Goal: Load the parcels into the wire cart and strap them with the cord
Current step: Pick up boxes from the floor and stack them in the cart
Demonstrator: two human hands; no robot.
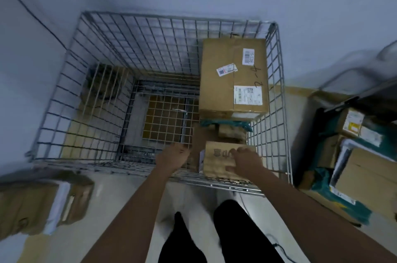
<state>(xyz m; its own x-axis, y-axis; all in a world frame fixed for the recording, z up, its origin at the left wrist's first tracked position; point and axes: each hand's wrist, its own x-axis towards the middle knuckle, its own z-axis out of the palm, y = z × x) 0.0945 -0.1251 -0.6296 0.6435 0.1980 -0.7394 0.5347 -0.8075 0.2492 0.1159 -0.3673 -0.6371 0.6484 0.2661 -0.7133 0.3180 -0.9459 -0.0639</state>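
Observation:
The wire cart (64, 95) stands before me against a pale wall. A large cardboard parcel (221, 95) with white labels sits on its far right side, on top of a teal-wrapped parcel (227, 122). A small brown box (217, 166) is at the near right corner inside the cart. My right hand (247, 162) grips its top right side. My left hand (175, 155) is at the box's left, fingers curled down over its left edge. The cart's left half shows bare wire floor. I see no cord.
A blurred cardboard parcel (36, 204) lies on the floor at my left. A pile of brown and teal parcels (354, 168) stands to the right of the cart, beside a dark frame (352, 101). My legs (225, 237) stand just before the cart's near rim.

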